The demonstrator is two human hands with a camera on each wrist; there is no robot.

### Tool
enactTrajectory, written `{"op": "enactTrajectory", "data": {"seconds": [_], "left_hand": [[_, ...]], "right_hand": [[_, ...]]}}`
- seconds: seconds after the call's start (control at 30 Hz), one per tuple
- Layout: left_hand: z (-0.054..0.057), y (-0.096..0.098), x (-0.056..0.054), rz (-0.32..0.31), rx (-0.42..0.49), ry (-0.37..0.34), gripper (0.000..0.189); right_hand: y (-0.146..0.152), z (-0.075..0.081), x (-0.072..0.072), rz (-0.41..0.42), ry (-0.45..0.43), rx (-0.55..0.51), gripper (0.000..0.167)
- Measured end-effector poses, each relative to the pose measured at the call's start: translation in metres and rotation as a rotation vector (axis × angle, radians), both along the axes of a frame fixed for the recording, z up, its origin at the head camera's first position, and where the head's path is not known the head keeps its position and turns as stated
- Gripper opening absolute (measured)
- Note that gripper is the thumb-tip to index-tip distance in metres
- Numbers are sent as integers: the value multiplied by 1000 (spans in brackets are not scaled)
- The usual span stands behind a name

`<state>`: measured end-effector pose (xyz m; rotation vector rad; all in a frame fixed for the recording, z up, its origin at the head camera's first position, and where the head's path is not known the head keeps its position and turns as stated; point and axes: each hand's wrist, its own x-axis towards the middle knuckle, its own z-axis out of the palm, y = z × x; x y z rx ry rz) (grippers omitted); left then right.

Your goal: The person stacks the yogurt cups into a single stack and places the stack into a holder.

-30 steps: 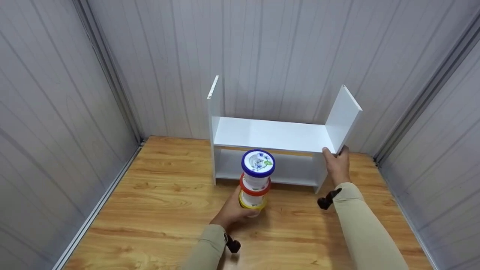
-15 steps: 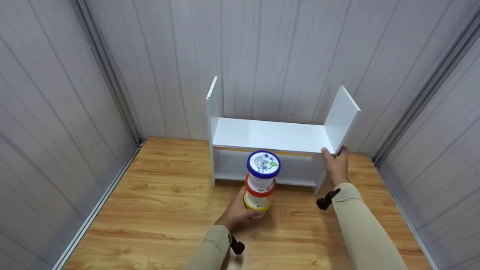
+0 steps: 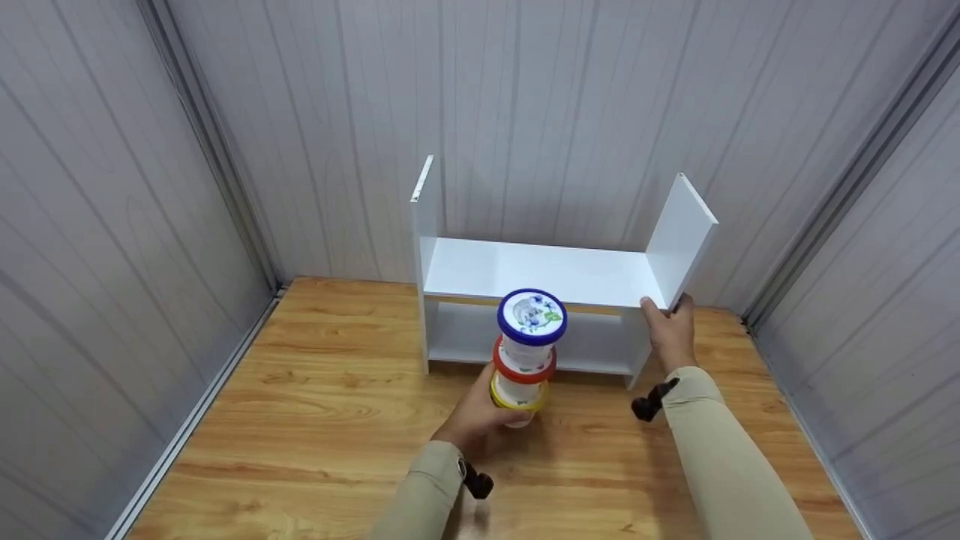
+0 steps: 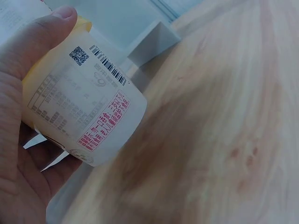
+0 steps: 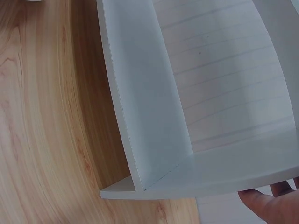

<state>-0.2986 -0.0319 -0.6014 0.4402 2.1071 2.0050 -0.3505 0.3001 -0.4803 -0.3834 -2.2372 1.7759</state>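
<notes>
My left hand (image 3: 480,411) grips the lowest cup (image 3: 519,405), yellow-rimmed, of three lidded plastic cups stacked upright. A red-rimmed cup (image 3: 524,361) sits in the middle, and a blue-rimmed cup (image 3: 532,318) with a flower-print lid tops the stack. Up close in the left wrist view, the lowest cup (image 4: 88,98) carries a QR code, a barcode and red print, with thumb and fingers around it. My right hand (image 3: 671,334) holds the right side panel of a white two-tier shelf (image 3: 540,274), its thumb at the front edge by the upper board. The stack overlaps the shelf's lower tier in the head view.
Under everything lies a wood-grain surface (image 3: 322,405), walled by pale panels (image 3: 517,105) at the back and both sides. The shelf's left panel (image 3: 424,217) rises upright, close to the back wall.
My left hand has carried the cup stack to the right, and in the last half second slightly up. The right hand keeps its hold on the shelf panel.
</notes>
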Motion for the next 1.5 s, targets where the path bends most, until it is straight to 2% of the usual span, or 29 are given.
{"op": "enactTrajectory", "data": {"seconds": [0.23, 0.33, 0.5, 0.57, 0.83, 1.07, 1.33, 1.5], "left_hand": [[13, 4, -4, 17, -24, -47, 100], [17, 3, -5, 6, -31, -35, 99], [22, 0, -10, 5, -85, 36, 96], [24, -1, -12, -4, -76, 50, 97], [37, -4, -17, 26, -92, 45, 94], [45, -3, -22, 23, -46, 35, 91], [61, -3, -21, 45, -43, 25, 92], [68, -3, -21, 49, -64, 39, 95]], "right_hand": [[1, 0, -1, -3, 12, 3, 87], [1, 0, -2, -5, 3, 8, 88], [1, -2, -4, 8, 12, 29, 89], [1, -3, -4, 12, 20, 36, 89], [-1, 1, -6, 25, -34, 56, 93], [-3, 1, -5, 21, -58, 18, 92], [-7, 2, -6, 35, -60, 11, 91], [-5, 0, -5, 45, -14, 17, 89]]}}
